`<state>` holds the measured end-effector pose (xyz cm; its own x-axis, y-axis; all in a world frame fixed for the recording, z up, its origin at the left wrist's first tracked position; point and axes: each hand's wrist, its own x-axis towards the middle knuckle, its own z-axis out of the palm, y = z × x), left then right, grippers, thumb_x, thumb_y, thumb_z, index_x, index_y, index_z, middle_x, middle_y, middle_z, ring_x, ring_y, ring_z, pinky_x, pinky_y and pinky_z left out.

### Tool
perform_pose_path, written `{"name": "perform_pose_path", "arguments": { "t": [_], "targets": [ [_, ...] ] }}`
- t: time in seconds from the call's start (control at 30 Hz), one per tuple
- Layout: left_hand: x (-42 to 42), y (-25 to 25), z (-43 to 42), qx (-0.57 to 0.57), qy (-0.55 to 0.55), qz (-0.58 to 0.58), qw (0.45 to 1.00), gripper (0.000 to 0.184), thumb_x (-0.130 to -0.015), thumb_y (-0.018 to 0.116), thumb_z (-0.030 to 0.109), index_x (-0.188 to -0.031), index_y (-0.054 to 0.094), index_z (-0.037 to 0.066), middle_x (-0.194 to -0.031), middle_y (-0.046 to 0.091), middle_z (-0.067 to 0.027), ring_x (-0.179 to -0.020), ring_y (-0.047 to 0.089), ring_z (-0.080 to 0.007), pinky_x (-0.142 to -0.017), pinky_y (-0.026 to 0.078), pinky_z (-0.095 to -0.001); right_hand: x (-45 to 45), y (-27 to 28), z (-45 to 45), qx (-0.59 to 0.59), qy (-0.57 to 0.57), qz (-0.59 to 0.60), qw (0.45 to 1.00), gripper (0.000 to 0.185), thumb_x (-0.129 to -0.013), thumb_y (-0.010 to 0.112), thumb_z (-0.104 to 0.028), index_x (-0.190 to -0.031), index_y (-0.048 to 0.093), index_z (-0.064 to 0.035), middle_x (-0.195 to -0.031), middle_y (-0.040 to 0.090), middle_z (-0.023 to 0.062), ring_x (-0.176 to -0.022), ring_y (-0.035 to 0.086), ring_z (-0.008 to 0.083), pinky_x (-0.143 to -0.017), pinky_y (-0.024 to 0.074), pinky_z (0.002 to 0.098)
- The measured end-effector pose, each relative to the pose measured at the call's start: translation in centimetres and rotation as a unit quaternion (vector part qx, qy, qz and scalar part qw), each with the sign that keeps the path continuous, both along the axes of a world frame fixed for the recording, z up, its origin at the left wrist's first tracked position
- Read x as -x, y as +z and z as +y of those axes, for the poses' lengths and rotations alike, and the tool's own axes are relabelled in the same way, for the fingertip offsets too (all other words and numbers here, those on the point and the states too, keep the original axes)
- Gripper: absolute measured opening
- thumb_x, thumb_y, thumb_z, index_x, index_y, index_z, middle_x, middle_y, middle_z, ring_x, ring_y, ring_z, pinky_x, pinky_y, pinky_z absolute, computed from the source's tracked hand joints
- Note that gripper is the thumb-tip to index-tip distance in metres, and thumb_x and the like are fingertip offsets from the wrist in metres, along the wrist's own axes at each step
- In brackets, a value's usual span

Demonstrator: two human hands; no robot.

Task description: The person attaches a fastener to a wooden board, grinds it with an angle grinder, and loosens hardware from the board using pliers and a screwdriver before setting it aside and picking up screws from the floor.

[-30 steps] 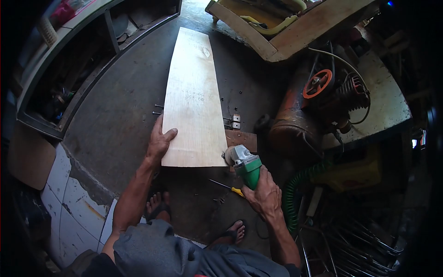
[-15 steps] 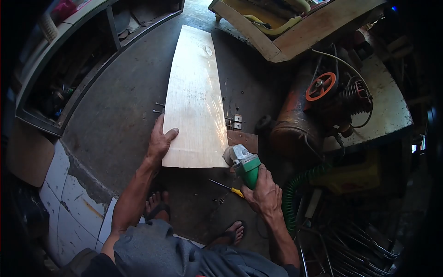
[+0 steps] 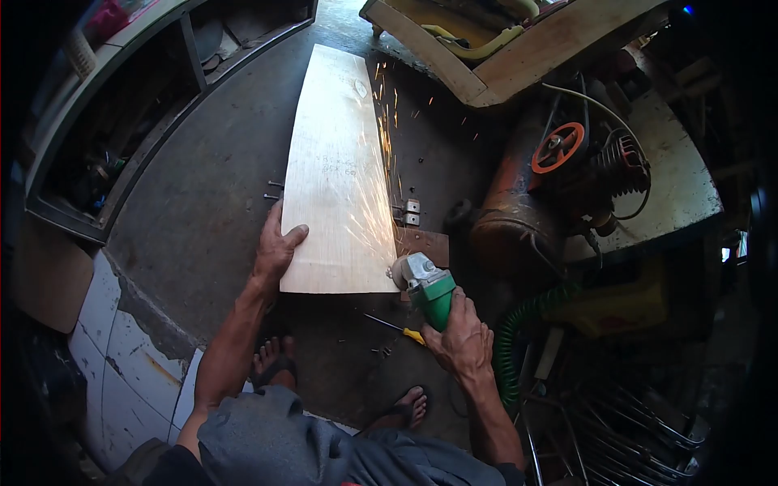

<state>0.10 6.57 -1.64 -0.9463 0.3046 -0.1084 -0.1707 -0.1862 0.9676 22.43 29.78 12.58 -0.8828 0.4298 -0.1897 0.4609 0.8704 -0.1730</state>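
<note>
A long, pale wooden board (image 3: 328, 178) lies in front of me, narrower at its far end. My left hand (image 3: 277, 247) grips its near left edge, thumb on top and fingers hidden beneath. In my right hand (image 3: 464, 336) is a green angle grinder (image 3: 433, 293) with a silver head. Its disc meets the near right corner of the board, and orange sparks (image 3: 374, 211) fly forward along the right edge. What supports the board underneath is mostly hidden; a brown block (image 3: 425, 245) shows beside it.
A yellow-handled screwdriver (image 3: 412, 334) lies on the floor near my feet, with a few small screws. An orange air compressor (image 3: 519, 215) stands on the right, with a green coiled hose (image 3: 509, 348). A wooden-sided frame (image 3: 519, 77) is at the back, an open cabinet (image 3: 121, 138) at left.
The spray of sparks has grown much larger and reaches farther forward. Both hands, the board and the grinder keep nearly the same places; the view has shifted slightly.
</note>
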Motion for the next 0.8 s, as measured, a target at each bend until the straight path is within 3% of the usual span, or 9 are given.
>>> {"name": "perform_pose_path", "arguments": {
  "t": [0.47, 0.8],
  "targets": [
    [0.3, -0.6, -0.3, 0.063, -0.001, 0.018, 0.998, 0.061, -0.090, 0.063, 0.001, -0.146, 0.040, -0.003, -0.131, 0.059, -0.0167, -0.118, 0.060, -0.0235, -0.104, 0.047, -0.0377, 0.6, 0.0, 0.2, 0.010, 0.010, -0.006, 1.000, 0.078, -0.080, 0.075, -0.033, -0.141, 0.042, 0.0019, -0.114, 0.061, 0.0254, -0.092, 0.069, 0.0471, -0.077, 0.0561, 0.0560],
    [0.3, -0.3, -0.1, 0.028, 0.001, 0.020, 0.999, 0.061, -0.089, 0.063, 0.002, -0.145, 0.041, -0.003, -0.130, 0.059, -0.0165, -0.118, 0.059, -0.0234, -0.105, 0.046, -0.0384, 0.7, -0.4, 0.0, 0.001, 0.007, -0.006, 1.000, 0.077, -0.081, 0.074, -0.034, -0.141, 0.042, 0.0013, -0.115, 0.061, 0.0258, -0.090, 0.069, 0.0481, -0.076, 0.0562, 0.0563]
  ]
}}
